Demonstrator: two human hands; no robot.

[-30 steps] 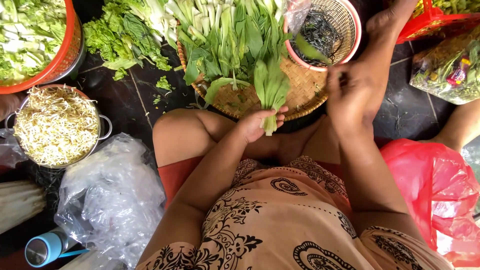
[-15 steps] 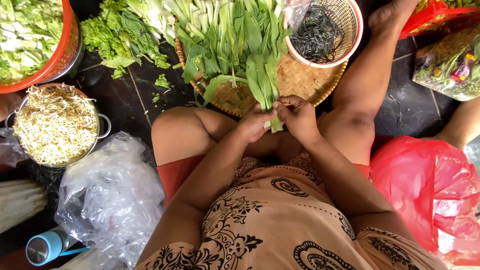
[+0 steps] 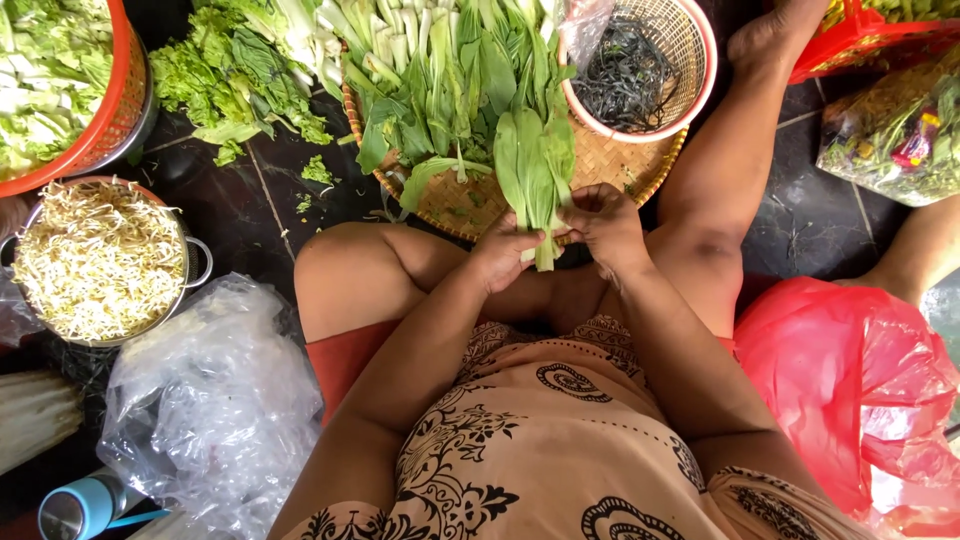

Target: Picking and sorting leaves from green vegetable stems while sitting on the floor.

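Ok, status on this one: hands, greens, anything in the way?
Left hand and right hand both grip the greens bunch at its stems. Woven tray underneath. Nothing blocking.

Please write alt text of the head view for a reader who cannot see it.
Seen from above, a seated person's left hand and right hand together grip the stems of a bunch of leafy greens over a woven tray piled with more greens. A pot of bean sprouts stands nearby.

A clear bag of mixed vegetables [image 3: 893, 135] is seen top right; no labels, signs or screens are shown.
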